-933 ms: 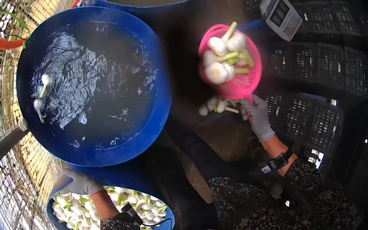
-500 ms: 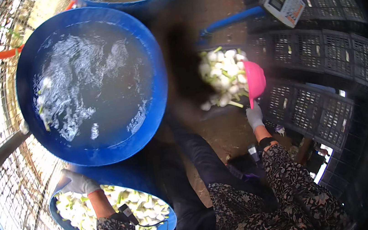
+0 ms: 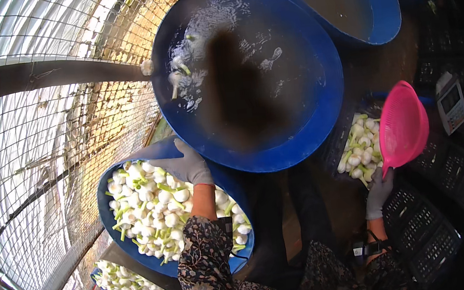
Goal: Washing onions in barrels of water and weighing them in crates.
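My right hand (image 3: 378, 193), in a pale glove, grips the handle of a pink plastic strainer (image 3: 405, 126). The strainer is tilted beside a pile of white garlic bulbs (image 3: 358, 152) with short green stems, in a dark crate. My left hand (image 3: 188, 165), gloved too, lies across the upper rim of a tilted blue barrel (image 3: 116, 231), fingers stretched and thumb apart. Trimmed garlic bulbs (image 3: 156, 212) fill that barrel's mouth. Beyond it stands a large blue tub (image 3: 322, 128) of murky, rippling water, where a few bulbs (image 3: 177, 76) float near the left wall.
Another blue tub (image 3: 383, 10) of water stands at the far right. A scale display (image 3: 451, 103) and stacked black crates (image 3: 428, 231) are on the right. Wire mesh (image 3: 56, 132) runs along the left, with more garlic (image 3: 130, 285) at the lower left. A dark blur covers part of the water.
The view has swung left, shifting everything rightward. The strainer has turned, showing more of its pink mesh beside the crate's garlic. My left hand has moved rightward along the barrel's rim.
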Demonstrator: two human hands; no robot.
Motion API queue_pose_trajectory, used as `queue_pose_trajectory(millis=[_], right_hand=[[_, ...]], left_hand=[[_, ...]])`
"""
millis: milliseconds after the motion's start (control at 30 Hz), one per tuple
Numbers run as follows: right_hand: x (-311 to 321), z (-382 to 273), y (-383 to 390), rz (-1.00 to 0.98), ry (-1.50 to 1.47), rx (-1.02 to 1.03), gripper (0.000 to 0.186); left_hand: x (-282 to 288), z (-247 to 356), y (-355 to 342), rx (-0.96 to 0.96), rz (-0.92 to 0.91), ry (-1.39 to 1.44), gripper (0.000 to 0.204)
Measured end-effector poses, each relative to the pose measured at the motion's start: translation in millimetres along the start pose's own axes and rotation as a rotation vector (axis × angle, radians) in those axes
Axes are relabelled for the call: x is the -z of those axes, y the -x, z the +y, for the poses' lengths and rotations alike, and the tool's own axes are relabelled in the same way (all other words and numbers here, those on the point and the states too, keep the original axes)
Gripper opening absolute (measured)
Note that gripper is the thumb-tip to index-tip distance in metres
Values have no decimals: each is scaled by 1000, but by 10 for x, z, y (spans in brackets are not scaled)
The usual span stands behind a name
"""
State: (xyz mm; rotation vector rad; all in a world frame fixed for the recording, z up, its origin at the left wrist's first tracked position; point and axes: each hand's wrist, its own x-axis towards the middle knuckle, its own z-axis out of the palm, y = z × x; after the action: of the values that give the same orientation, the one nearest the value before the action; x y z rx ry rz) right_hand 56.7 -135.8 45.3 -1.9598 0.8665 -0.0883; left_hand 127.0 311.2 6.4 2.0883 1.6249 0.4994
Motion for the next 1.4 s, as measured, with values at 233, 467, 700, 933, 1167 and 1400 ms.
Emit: queue_pose_trajectory(millis=[233,467,700,933,1167,1400], right_hand=[[-2426,-1186,-383,-569,341,533,36],[-4162,-1511,-510,-709,640,630,30],[-4774,-1351,130,-983,340,162,22],[-4763,-788,283,-893,580,705,25],[-4211,-674,371,-1428,195,93,17],[-3213,-947,376,-1393,67,-377,13]], left_hand=[[1,-61,-40,5,-17,-108,98],[-123,-99,-16,9,-39,-159,97],[-32,-165,-77,-52,1,-125,94],[-78,-153,-65,-43,-9,-8,92],[24,82,-74,58,-31,40,90],[68,88,-49,71,-30,133,90]])
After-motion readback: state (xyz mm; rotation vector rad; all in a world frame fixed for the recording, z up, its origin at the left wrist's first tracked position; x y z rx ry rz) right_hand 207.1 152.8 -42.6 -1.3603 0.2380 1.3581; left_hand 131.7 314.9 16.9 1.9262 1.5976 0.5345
